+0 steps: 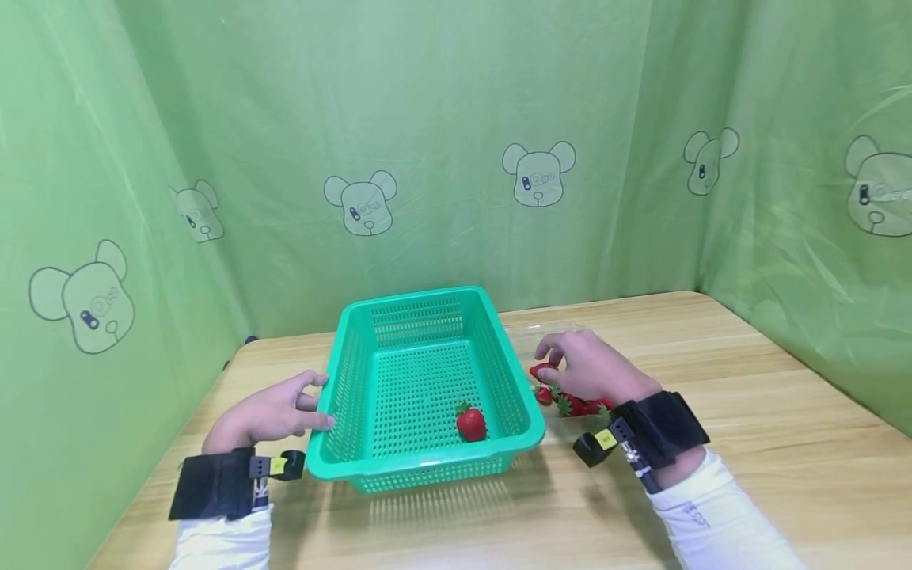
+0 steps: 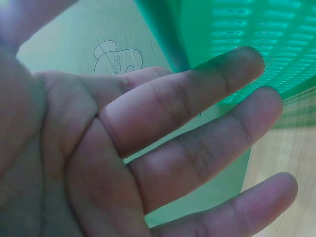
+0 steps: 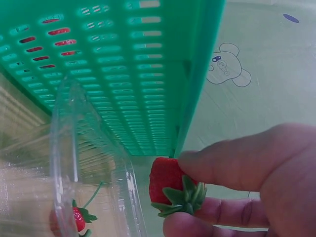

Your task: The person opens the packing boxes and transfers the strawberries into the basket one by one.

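In the head view, my left hand (image 1: pixel 281 408) is at the left rim of a green plastic basket (image 1: pixel 356 469), its fingertips right at the edge. The left wrist view shows that hand's fingers (image 2: pixel 197 153) nearly straight beside the basket's slotted wall. My right hand (image 1: pixel 587 366) pinches a red strawberry (image 3: pixel 165 177) with green leaves between thumb and fingers, just outside the basket's right side. One strawberry (image 1: pixel 471 424) lies inside the basket, near its front right corner. Below my right hand, several more strawberries (image 1: pixel 575 405) lie in a clear plastic container (image 3: pixel 64 148).
The wooden table (image 1: pixel 741 412) extends to the right and in front of the basket. Green curtains (image 1: pixel 456 237) printed with bear heads hang behind the table and along both sides. The clear container stands close against the basket's right side.
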The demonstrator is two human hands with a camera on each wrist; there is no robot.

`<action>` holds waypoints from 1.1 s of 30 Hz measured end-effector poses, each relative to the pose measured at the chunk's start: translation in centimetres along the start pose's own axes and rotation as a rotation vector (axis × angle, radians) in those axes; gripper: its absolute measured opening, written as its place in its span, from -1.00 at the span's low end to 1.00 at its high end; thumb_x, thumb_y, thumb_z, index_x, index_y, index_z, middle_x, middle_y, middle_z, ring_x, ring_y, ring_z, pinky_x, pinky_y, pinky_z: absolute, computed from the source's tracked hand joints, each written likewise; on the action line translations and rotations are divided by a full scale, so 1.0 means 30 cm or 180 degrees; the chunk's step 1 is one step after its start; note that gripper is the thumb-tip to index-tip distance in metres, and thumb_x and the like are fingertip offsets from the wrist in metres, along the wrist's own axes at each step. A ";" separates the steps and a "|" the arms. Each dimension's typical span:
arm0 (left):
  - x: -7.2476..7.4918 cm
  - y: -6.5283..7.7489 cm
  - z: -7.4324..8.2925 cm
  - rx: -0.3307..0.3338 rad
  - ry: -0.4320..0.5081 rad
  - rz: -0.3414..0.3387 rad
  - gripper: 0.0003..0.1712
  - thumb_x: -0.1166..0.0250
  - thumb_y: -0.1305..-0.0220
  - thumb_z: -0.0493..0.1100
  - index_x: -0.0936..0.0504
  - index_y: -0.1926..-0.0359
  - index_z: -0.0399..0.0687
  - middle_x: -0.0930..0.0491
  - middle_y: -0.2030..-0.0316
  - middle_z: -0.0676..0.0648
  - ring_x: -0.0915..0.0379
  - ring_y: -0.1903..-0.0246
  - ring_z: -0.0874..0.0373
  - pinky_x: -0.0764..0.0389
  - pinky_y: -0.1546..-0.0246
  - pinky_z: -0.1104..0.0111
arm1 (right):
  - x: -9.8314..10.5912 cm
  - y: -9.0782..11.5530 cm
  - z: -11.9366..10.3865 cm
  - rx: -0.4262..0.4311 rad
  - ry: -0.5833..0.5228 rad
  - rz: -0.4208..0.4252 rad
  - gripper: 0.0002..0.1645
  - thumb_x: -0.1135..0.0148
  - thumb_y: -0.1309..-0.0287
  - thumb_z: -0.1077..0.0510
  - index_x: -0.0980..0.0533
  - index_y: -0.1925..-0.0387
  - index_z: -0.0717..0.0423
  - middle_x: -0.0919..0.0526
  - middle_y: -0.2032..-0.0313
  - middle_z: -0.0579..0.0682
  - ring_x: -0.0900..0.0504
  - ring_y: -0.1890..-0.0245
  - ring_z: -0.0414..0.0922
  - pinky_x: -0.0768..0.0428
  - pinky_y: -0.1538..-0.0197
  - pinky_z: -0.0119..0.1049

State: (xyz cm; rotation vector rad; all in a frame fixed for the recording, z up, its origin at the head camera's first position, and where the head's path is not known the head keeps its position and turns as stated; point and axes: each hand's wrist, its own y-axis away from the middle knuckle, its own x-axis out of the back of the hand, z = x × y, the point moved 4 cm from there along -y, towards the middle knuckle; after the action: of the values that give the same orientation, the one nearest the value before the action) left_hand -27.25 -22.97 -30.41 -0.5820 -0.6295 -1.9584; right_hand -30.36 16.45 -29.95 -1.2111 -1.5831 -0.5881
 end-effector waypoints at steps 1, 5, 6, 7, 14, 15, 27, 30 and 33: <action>0.000 0.000 0.000 -0.0003 0.0002 0.0000 -0.17 -0.32 -0.17 -0.20 -0.06 -0.30 -0.41 -0.40 -0.13 -0.54 -0.44 -0.02 -0.34 -0.45 -0.05 -0.17 | 0.001 0.000 0.000 -0.0003 -0.0004 0.0003 -0.77 -0.28 -0.12 0.18 -0.57 0.15 0.13 -0.67 0.30 0.09 -0.59 0.29 0.00 -0.63 0.22 -0.05; 0.000 0.000 0.000 -0.0013 -0.0002 0.0000 -0.17 -0.32 -0.17 -0.20 -0.06 -0.30 -0.41 -0.40 -0.13 -0.55 -0.44 -0.03 -0.35 -0.46 -0.04 -0.17 | 0.006 0.002 -0.003 -0.0027 -0.0020 0.0014 -0.77 -0.28 -0.13 0.18 -0.57 0.15 0.13 -0.67 0.29 0.10 -0.59 0.30 -0.02 -0.63 0.23 -0.07; 0.000 0.000 0.000 -0.0022 0.0013 -0.0007 -0.18 -0.31 -0.17 -0.21 -0.06 -0.30 -0.41 -0.40 -0.13 -0.54 -0.44 -0.04 -0.34 -0.46 -0.04 -0.17 | 0.007 0.002 -0.004 -0.0028 -0.0022 0.0019 -0.77 -0.29 -0.13 0.19 -0.57 0.15 0.13 -0.67 0.29 0.10 -0.59 0.30 -0.02 -0.64 0.23 -0.07; 0.000 0.000 0.000 -0.0029 0.0021 -0.0011 -0.18 -0.31 -0.17 -0.21 -0.06 -0.29 -0.41 -0.41 -0.12 -0.54 -0.44 -0.04 -0.34 -0.46 -0.04 -0.17 | 0.008 0.002 -0.005 -0.0027 -0.0020 0.0025 -0.77 -0.29 -0.12 0.19 -0.57 0.16 0.13 -0.67 0.29 0.10 -0.59 0.30 -0.02 -0.64 0.23 -0.07; -0.003 -0.003 0.000 -0.0039 0.0077 -0.0022 -0.20 -0.30 -0.17 -0.23 -0.06 -0.28 -0.43 -0.47 -0.09 -0.49 -0.46 -0.04 -0.28 -0.46 -0.05 -0.16 | 0.014 0.005 -0.013 0.0014 -0.0031 0.0065 -0.77 -0.28 -0.14 0.18 -0.56 0.16 0.15 -0.67 0.30 0.09 -0.59 0.33 -0.04 -0.63 0.25 -0.09; -0.004 -0.003 0.001 -0.0032 0.0080 -0.0020 -0.20 -0.30 -0.17 -0.23 -0.06 -0.28 -0.43 -0.47 -0.09 -0.48 -0.47 -0.03 -0.28 -0.46 -0.05 -0.16 | 0.015 0.005 -0.013 0.0020 -0.0035 0.0071 -0.77 -0.27 -0.14 0.18 -0.56 0.15 0.15 -0.67 0.30 0.09 -0.59 0.33 -0.05 -0.63 0.26 -0.09; -0.004 0.002 0.004 -0.0011 0.0063 0.0023 -0.20 -0.31 -0.16 -0.23 -0.08 -0.28 -0.41 -0.46 -0.10 -0.49 -0.41 -0.08 -0.32 -0.48 -0.02 -0.15 | 0.028 0.003 -0.020 0.0123 -0.0011 0.0212 -0.78 -0.27 -0.14 0.17 -0.56 0.17 0.15 -0.68 0.32 0.09 -0.60 0.38 -0.08 -0.62 0.29 -0.11; -0.004 0.002 0.004 -0.0004 0.0044 0.0025 -0.20 -0.32 -0.16 -0.22 -0.08 -0.28 -0.41 -0.45 -0.10 -0.50 -0.42 -0.06 -0.32 -0.48 -0.02 -0.15 | 0.029 0.003 -0.022 0.0131 -0.0011 0.0238 -0.77 -0.27 -0.14 0.17 -0.56 0.17 0.17 -0.68 0.32 0.09 -0.59 0.40 -0.09 -0.61 0.31 -0.13; -0.004 0.002 0.005 0.0002 0.0019 0.0030 -0.20 -0.32 -0.16 -0.22 -0.08 -0.28 -0.41 -0.43 -0.11 -0.52 -0.43 -0.05 -0.33 -0.47 -0.03 -0.16 | 0.031 0.004 -0.026 0.0136 -0.0008 0.0271 -0.77 -0.27 -0.13 0.17 -0.56 0.17 0.17 -0.68 0.33 0.09 -0.59 0.42 -0.10 -0.61 0.32 -0.14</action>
State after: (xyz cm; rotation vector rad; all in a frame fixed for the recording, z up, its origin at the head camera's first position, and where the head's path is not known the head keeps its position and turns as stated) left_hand -27.12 -22.82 -30.37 -0.5777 -0.6225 -1.9505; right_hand -29.91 16.25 -28.84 -1.2411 -1.5306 -0.4959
